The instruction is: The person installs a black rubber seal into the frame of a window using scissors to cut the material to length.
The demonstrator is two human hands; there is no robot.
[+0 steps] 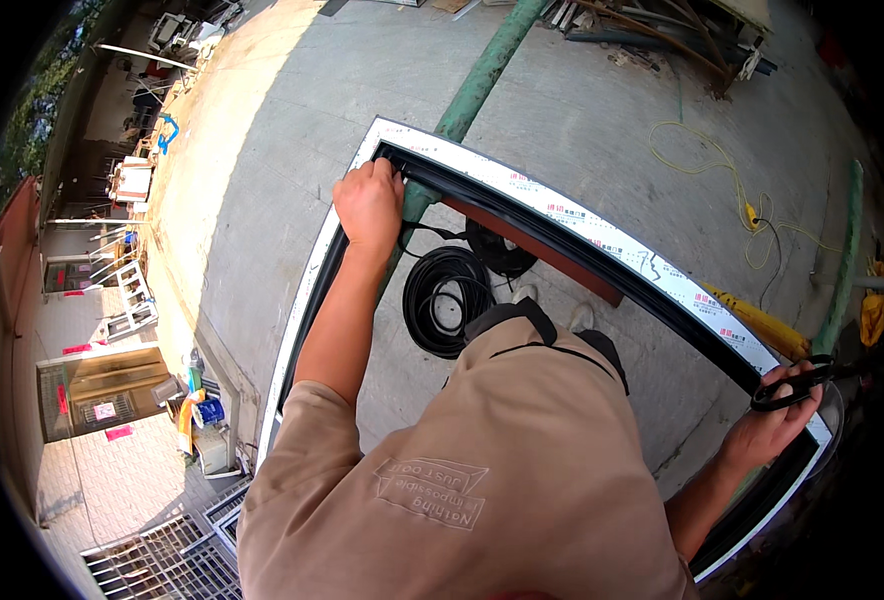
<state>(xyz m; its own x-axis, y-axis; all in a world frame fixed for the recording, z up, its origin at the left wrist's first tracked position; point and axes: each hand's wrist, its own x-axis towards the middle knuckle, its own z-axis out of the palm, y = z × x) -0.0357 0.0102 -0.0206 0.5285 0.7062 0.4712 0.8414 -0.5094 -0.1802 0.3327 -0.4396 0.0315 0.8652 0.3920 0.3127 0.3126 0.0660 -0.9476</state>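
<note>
A large window frame (582,225), covered in printed white film with a black inner edge, lies in front of and around me. At its far left corner my left hand (370,202) has its fingers bent and pressed together on a black rubber sealing strip (522,207) along the inner edge; the fingertips are partly hidden. Near the right corner my right hand (774,412) is closed round a looped length of black rubber strip (800,383). Below, inside the frame's opening, a coil of black strip (449,300) rests on the ground.
Green pipes (492,65) and a reddish-brown beam (542,250) pass under the frame. A yellow cable (732,165) trails over the concrete at right, by a yellow bar (757,318). Scrap metal (662,35) is piled at the far right. Metal grilles (167,560) lie at lower left.
</note>
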